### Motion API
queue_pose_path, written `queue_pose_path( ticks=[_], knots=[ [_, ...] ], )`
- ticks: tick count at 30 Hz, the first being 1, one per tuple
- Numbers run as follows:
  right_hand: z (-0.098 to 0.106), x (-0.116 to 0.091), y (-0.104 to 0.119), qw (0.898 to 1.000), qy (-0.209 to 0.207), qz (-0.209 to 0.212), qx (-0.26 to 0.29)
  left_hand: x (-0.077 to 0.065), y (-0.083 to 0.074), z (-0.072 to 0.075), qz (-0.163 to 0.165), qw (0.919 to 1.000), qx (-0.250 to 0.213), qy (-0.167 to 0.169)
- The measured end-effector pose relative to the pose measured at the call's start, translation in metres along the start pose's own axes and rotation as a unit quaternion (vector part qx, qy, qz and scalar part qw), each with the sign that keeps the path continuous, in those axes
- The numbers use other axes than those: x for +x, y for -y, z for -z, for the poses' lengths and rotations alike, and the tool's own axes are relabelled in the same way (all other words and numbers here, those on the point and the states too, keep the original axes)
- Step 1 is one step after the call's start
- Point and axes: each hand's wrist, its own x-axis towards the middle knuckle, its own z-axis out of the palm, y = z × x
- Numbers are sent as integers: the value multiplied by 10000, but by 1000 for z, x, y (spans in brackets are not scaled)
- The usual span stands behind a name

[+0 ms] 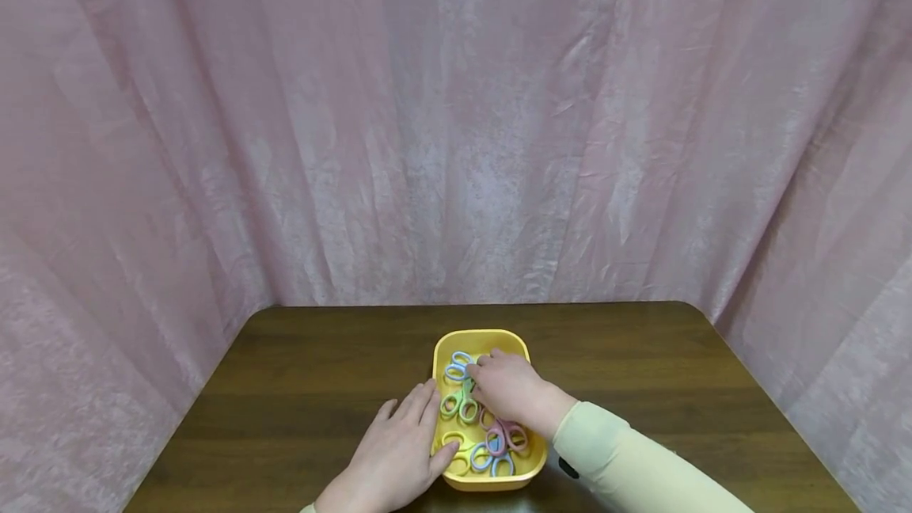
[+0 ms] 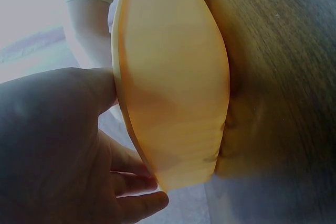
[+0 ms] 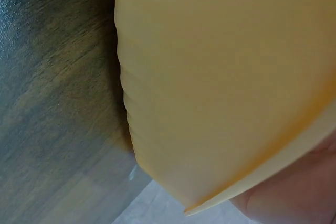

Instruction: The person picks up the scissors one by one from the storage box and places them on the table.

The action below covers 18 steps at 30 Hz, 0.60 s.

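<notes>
A yellow tub [image 1: 492,484] holds several small scissors. My left hand [image 1: 399,450] rests along its left rim, fingers fairly straight and the thumb over the edge; the left wrist view shows those fingertips [image 2: 142,206] touching the rim of the tub [image 2: 173,77]. My right hand [image 1: 513,393] reaches down into the tub over the far scissors, its fingertips mostly hidden. Beside its fingers lie light blue scissors [image 1: 456,372] and green scissors [image 1: 468,410]. Pink scissors [image 1: 496,440], yellow scissors [image 1: 460,461] and blue-purple scissors [image 1: 502,464] lie at the near end.
The tub stands on a dark brown wooden table [image 1: 321,386], near its front edge. Pink curtains [image 1: 484,125] hang behind the table and at both sides. A dark band [image 1: 568,468] shows under the right sleeve.
</notes>
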Motion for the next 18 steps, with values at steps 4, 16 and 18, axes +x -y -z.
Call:
queue_pose_path(
  ticks=[4, 16, 18],
  knots=[
    [-1, 2, 1, 9998, -139, 103, -70, 0, 0, 0, -25, 10000, -11, -62],
    [-2, -1, 0, 9968, -524, 571, -200, 0, 0, 1, -6, 10000, -4, 27],
    [-2, -2, -1, 9964, -538, 637, -156, 0, 1, 0, -5, 10000, 1, 19]
  ],
)
